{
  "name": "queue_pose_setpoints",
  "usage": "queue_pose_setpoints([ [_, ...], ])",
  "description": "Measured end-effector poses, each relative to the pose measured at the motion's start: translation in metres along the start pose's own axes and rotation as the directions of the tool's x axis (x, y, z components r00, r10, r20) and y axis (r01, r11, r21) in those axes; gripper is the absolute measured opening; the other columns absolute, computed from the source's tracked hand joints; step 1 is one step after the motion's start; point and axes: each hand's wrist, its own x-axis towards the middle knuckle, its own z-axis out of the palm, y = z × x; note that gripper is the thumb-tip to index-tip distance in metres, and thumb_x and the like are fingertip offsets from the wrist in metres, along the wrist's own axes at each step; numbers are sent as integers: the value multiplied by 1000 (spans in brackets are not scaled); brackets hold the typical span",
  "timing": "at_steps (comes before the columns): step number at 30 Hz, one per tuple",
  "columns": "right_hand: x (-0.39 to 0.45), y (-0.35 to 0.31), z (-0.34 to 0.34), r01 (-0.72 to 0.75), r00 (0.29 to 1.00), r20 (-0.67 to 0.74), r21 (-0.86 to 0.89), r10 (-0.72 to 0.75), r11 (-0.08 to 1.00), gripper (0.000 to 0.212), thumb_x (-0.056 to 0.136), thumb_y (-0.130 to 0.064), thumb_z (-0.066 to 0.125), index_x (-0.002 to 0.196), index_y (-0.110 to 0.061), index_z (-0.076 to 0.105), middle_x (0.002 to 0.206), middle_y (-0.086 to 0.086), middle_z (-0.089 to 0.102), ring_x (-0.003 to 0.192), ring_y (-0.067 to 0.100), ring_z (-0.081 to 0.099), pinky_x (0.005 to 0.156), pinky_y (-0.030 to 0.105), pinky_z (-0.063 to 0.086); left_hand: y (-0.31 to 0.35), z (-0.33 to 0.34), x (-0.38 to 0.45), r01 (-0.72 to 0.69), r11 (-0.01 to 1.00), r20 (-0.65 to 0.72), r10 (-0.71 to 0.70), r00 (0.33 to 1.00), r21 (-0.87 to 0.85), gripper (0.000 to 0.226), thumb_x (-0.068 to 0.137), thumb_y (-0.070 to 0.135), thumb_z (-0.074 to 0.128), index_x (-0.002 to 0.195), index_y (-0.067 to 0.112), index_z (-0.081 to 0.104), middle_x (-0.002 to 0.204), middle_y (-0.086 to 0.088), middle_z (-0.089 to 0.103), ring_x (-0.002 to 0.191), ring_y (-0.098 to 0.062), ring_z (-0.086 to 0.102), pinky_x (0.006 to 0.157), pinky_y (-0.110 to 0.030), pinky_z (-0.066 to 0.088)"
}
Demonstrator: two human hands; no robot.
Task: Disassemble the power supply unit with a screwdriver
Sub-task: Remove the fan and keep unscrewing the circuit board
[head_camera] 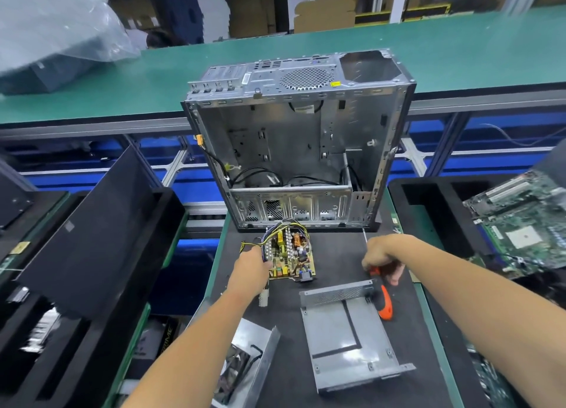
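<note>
The power supply's circuit board (291, 254), yellow-green with coils and coloured wires, lies on the black mat just in front of the PC case. My left hand (249, 268) grips the board's left side and its wire bundle. The empty metal housing base (349, 337) lies near the middle of the mat. The housing cover with the fan (245, 364) sits at the front left. My right hand (382, 260) grips an orange and black screwdriver (384, 303), whose handle end points down beside the housing base.
An open, stripped PC case (300, 144) stands upright at the far end of the mat. Black foam trays (92, 254) fill the left side; a tray at the right holds a green motherboard (520, 230). A green conveyor (459, 55) runs behind.
</note>
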Motion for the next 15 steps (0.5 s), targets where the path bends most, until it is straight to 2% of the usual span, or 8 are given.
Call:
queue_pose_setpoints([
  [2,-3,-3,1,10,1000,-26,-50,-11,999,26,89,-18,53,94,6,60,89,27,72,52,31,66,54,32,58,1,1,-1,-14,999,-18,15,1000,36,17,94,26,56,99,10,50,95,-12,62,89,-31,61,77,-42,53],
  [4,-7,-6,1,18,999,-43,-107,-23,994,26,89,-20,52,96,4,60,98,27,71,49,28,65,50,30,56,3,1,-1,-20,998,-28,22,999,63,20,94,27,56,101,9,50,97,-13,64,90,-31,62,78,-43,53],
  [7,-11,-12,2,24,998,-50,-160,-33,987,23,89,-18,49,86,0,62,93,24,73,48,24,63,45,25,51,4,-1,1,-16,994,-20,18,1000,104,22,94,29,56,102,9,50,100,-13,64,92,-31,62,79,-42,54],
  [9,-13,-17,2,19,998,-58,-194,-31,981,25,87,-15,46,85,1,66,84,21,73,47,22,62,49,26,51,4,-1,2,-18,992,-16,21,1000,125,24,94,29,57,103,8,50,102,-14,63,93,-31,63,79,-42,54],
  [12,-18,-24,2,8,993,-111,-254,-37,967,23,90,-15,48,73,-5,61,60,10,59,26,12,51,43,24,45,7,-2,3,-27,986,-5,28,1000,165,27,94,29,58,105,6,51,105,-15,62,95,-32,63,80,-40,54],
  [13,-19,-25,2,5,991,-127,-259,-39,966,25,92,-15,49,69,-8,57,60,8,56,21,11,46,41,24,41,7,-2,4,-27,986,-3,28,1000,164,27,94,28,58,106,5,51,105,-16,62,95,-32,63,80,-40,54],
  [15,-22,-28,2,9,991,-129,-277,-47,961,29,94,-16,49,66,-9,55,75,10,67,26,13,47,43,25,40,8,-2,4,-22,988,5,22,1000,153,27,94,28,58,106,5,52,106,-16,62,95,-32,63,81,-40,54],
])
